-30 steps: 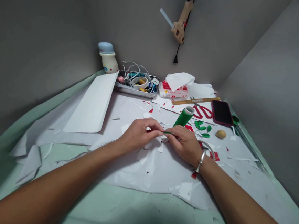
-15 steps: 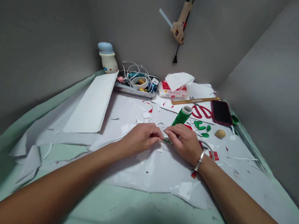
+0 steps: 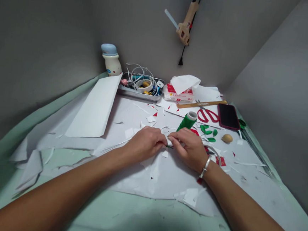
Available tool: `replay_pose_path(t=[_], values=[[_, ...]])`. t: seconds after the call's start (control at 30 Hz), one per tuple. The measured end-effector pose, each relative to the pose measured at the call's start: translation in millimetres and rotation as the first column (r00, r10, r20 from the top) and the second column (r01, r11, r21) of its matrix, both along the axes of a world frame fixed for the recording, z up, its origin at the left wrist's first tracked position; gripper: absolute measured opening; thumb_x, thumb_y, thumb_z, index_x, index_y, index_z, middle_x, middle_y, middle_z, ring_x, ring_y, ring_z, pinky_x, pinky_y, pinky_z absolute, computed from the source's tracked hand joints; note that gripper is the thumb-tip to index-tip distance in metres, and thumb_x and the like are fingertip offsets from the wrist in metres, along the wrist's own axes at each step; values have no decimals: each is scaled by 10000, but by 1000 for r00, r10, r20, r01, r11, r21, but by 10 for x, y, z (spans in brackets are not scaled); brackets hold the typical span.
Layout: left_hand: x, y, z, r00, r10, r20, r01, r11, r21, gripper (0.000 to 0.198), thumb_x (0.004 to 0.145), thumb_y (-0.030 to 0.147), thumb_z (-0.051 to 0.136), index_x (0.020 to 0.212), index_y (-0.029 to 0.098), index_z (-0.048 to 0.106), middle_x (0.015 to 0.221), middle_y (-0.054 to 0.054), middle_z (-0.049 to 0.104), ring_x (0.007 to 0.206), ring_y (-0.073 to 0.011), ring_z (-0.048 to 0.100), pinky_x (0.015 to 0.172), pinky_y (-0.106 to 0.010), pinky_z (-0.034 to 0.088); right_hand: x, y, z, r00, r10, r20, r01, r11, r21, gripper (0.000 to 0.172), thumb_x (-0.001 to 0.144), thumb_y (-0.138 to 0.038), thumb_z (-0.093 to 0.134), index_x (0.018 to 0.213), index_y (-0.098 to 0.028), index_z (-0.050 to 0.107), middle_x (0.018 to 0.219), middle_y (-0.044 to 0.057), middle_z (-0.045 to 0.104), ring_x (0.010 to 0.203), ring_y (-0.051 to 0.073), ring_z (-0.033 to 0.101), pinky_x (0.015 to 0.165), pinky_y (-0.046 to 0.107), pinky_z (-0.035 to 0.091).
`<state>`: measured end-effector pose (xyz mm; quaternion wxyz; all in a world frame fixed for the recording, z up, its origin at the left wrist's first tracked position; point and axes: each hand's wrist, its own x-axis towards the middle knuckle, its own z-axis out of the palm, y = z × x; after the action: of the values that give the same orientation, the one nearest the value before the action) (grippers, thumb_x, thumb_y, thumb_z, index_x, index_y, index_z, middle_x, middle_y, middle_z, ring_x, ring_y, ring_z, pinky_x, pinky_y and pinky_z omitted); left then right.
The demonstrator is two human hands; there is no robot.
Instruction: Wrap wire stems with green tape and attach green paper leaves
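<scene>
My left hand and my right hand meet fingertip to fingertip over the white paper sheet. Both pinch a thin green stem, of which only a short bit shows between the fingers. A green tape roll lies tilted just behind my right hand. Small green leaf pieces lie to its right. A silver bangle circles my right wrist.
Red scissors, a wooden ruler and a phone lie at the back right. A tissue pack, a metal tray of cables, a small bottle and a hanging glue gun stand behind. Paper scraps litter the table.
Both hands drew closer together and slightly toward me. Less of the green stem shows between the fingertips than before.
</scene>
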<state>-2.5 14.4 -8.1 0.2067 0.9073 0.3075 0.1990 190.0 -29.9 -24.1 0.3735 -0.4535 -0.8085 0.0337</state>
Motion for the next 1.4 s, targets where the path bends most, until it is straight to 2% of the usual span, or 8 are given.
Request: replay_pose_path(t=[0.17,0.33,0.5,0.6,0.77,0.9,1.13,1.4], values=[[1,-26,135,965,131,227,-62,955,-290,110,831,195,594,847,194,703,875,-27,703,822,-156,632,755,-280,477,45,51,-54,996,-41,-84,32,994,-102,156,922,-195,535,851,-203,674,790,30,690,755,165,591,715,292,443],[-19,12,97,924,303,235,-251,941,-227,118,838,209,582,836,176,695,878,-37,694,834,-169,624,744,-288,477,-54,-36,-32,990,110,92,-105,993,-61,180,925,-207,522,848,-178,682,712,33,638,704,165,536,680,287,430],[-10,13,4,993,117,16,-117,993,-34,160,808,119,573,826,181,720,784,-34,675,775,-177,600,779,-330,449,-52,-40,17,996,65,67,-67,998,23,176,932,-209,521,878,-171,685,723,37,642,700,163,523,672,285,412],[3,-13,46,998,39,55,-29,986,-164,142,806,131,593,831,188,721,803,-28,682,776,-165,611,759,-307,454,15,19,-2,999,-5,-50,5,1000,-7,160,928,-191,536,856,-174,677,735,29,660,707,152,540,705,278,418],[3,-26,170,955,186,230,-64,889,-453,94,815,206,610,825,182,701,817,-18,701,760,-143,625,717,-267,479,36,46,-69,1000,-2,-29,-1,994,-106,148,918,-186,547,853,-184,680,783,28,681,737,153,563,700,271,416],[-9,7,125,916,317,245,-216,907,-362,104,822,220,598,819,181,694,840,-25,699,769,-155,619,724,-287,480,-57,-34,-53,989,113,97,-105,991,-79,180,925,-213,525,844,-180,682,703,27,628,701,160,527,671,274,413],[-6,7,-27,996,87,6,-85,989,-122,149,805,147,580,822,200,717,800,-38,683,772,-182,606,719,-313,448,-39,-30,4,998,39,41,-39,999,17,179,929,-216,527,858,-177,687,720,31,648,692,158,520,676,283,409],[0,-12,161,941,210,264,-83,902,-423,90,807,215,613,808,194,701,804,-16,702,769,-151,632,741,-282,487,33,45,-74,997,0,-73,-10,989,-146,149,913,-188,549,856,-191,687,787,17,687,746,146,578,711,266,428]])
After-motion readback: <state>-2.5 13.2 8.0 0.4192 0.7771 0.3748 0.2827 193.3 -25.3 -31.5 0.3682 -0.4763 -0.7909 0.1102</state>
